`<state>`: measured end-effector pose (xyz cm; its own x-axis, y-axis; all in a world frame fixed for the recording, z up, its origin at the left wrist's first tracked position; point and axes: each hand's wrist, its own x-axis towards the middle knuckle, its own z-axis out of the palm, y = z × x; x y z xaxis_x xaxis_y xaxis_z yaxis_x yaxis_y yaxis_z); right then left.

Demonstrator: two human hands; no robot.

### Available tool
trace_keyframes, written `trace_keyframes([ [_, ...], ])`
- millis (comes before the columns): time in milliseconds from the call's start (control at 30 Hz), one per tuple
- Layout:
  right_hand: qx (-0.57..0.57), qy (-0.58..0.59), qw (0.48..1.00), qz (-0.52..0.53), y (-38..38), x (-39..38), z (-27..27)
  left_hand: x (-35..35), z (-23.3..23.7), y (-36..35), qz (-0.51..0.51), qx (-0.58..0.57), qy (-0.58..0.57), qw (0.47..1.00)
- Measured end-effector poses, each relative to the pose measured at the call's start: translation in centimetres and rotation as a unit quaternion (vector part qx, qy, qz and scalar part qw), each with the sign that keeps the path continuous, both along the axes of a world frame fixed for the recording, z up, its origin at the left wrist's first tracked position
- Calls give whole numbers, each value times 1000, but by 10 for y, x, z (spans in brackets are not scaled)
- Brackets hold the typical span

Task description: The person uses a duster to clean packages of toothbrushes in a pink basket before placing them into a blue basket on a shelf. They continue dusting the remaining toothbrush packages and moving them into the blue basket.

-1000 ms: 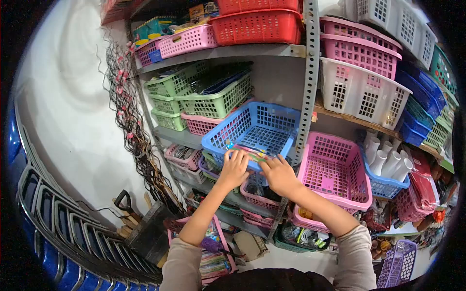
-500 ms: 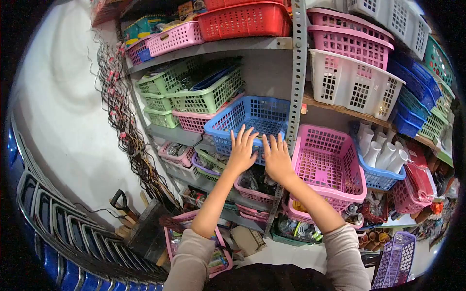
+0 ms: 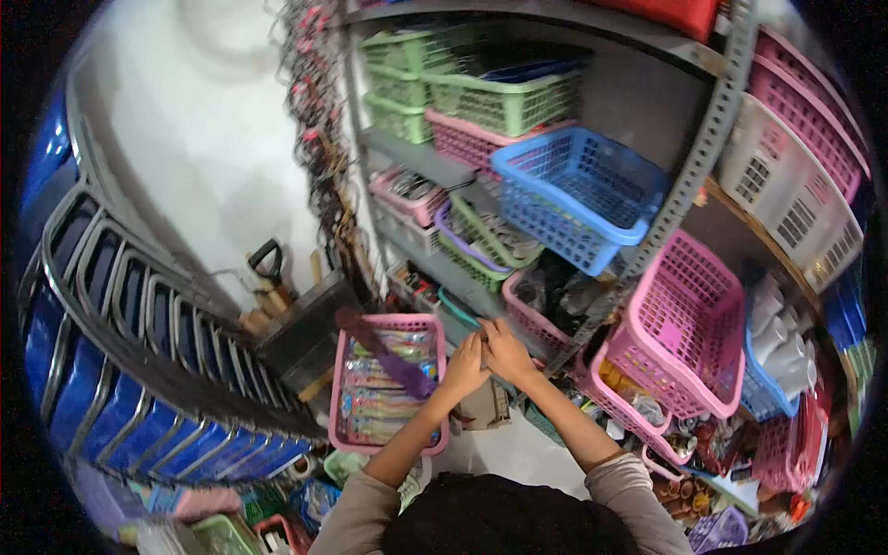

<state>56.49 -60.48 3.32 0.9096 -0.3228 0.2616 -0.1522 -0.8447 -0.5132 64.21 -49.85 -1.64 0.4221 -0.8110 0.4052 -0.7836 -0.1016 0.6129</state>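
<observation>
My left hand and my right hand are together in front of the lower shelves, fingers curled and touching. Whatever is between them, if anything, is too small or hidden to name. Just left of my left hand is a pink basket on the floor, holding rows of packaged items, with a purple, brush-like thing across it. Above my hands, the blue basket sits on the shelf, untouched. A teal rim shows just above my fingers.
Stacked chairs with blue seats line the left side. A perforated metal post rises at the right of the shelves. Beyond it stands a pink basket stack. Green baskets fill an upper shelf.
Both hands have left the blue basket's front, dropped lower and come together, their spread fingers now curled. The view has turned down and left, bringing more of the floor basket and chairs in.
</observation>
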Motion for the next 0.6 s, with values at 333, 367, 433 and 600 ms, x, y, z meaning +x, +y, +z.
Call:
trace_keyframes([
  [333, 19, 181, 971, 156, 80, 53, -161, -61, -134, 118, 268, 251, 19, 930],
  [367, 9, 152, 976, 159, 91, 54, -162, -64, -140, 127, 282, 255, 29, 925],
  [433, 14, 198, 963, 180, 105, 59, -164, -66, -155, 143, 290, 289, 155, 899],
  [600, 0, 255, 959, 126, 114, 61, -180, -71, -167, 167, 239, 285, 103, 923],
])
